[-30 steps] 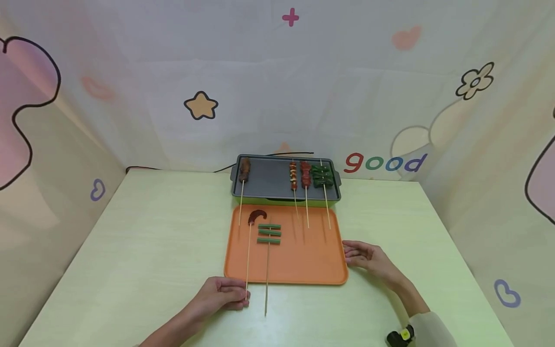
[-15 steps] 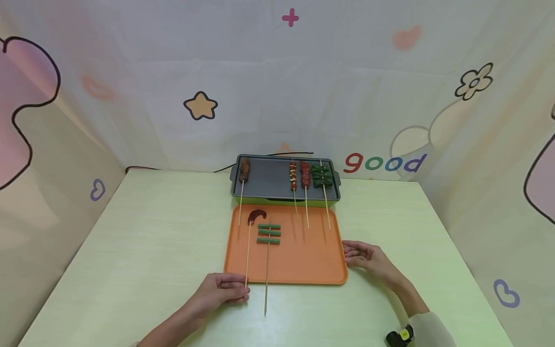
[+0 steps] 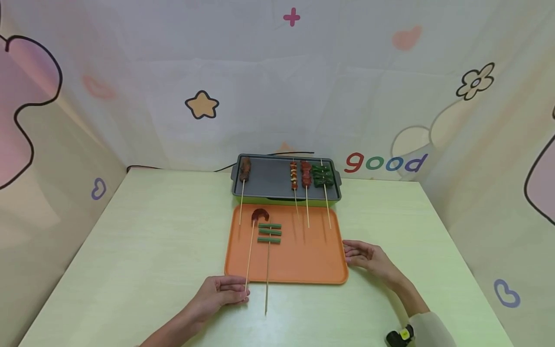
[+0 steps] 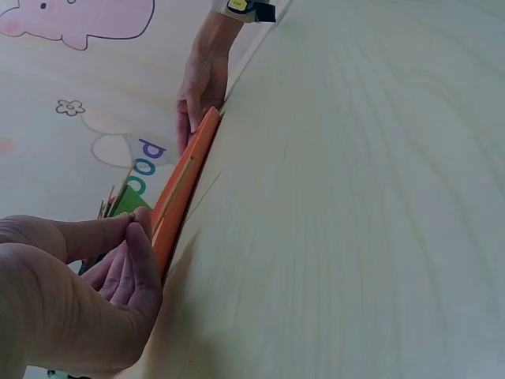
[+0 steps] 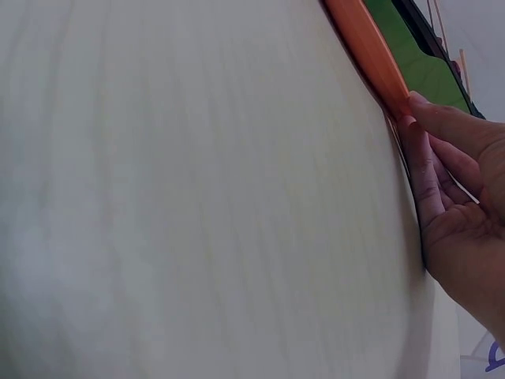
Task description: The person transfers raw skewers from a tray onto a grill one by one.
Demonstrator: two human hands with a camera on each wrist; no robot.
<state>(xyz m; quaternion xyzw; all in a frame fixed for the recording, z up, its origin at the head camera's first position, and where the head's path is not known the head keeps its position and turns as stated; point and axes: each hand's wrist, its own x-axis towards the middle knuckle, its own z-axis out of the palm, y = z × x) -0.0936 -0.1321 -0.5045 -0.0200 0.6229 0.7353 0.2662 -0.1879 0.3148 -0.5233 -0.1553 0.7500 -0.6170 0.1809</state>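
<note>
My left hand (image 3: 221, 291) pinches the lower end of a skewer between thumb and fingers at the tray's front edge. That skewer carries a curved dark-red piece (image 3: 260, 215), which looks like a shrimp or sausage. Beside it on the orange tray (image 3: 312, 262) lies a skewer of green bean pieces (image 3: 269, 233), its stick jutting past the front rim. At the tray's right rim, my right hand (image 3: 368, 258) grips the edge; the right wrist view shows the thumb on top of the orange rim (image 5: 371, 47) and a finger against its side.
Behind the tray stands a green-sided grill (image 3: 273, 178) with a dark plate. On it lie a brown meat skewer (image 3: 244, 169) at left, and a thin mixed skewer (image 3: 294, 176), a red meat skewer (image 3: 306, 174) and a green pepper skewer (image 3: 322, 177) at right, their sticks overhanging the tray.
The curved dark-red piece has shifted slightly right and turned a little as the left hand holds its stick. The right hand and the tray stay put.
</note>
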